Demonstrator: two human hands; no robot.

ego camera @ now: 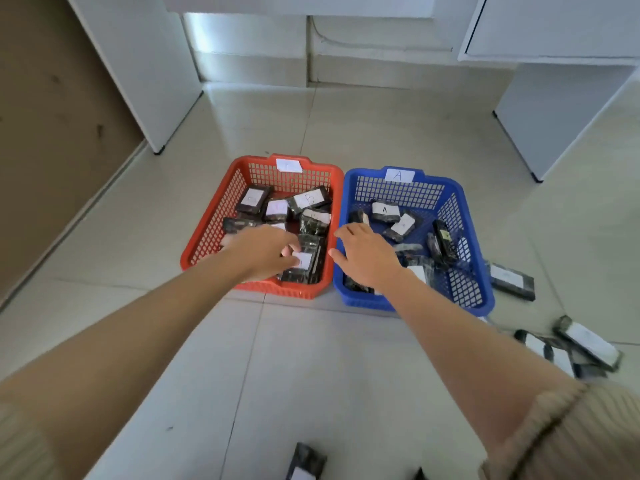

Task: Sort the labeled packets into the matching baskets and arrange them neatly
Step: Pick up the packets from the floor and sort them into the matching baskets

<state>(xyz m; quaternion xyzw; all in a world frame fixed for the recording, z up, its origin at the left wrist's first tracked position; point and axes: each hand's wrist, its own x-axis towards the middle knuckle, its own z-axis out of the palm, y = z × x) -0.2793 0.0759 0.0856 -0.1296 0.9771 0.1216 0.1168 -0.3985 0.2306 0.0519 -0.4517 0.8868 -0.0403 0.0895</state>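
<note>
In the red plastic mesh basket (207,233) our left hand (259,252) half hides a glossy black packet (302,274); we cannot tell its grip. Our right hand (363,254), fingers splayed, overhangs the blue mesh basket (465,282).

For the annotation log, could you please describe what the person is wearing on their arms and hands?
The left hand and right hand are bare: no gloves, rings or watch visible. Beige ribbed knit sleeves end above bare forearms.
</note>
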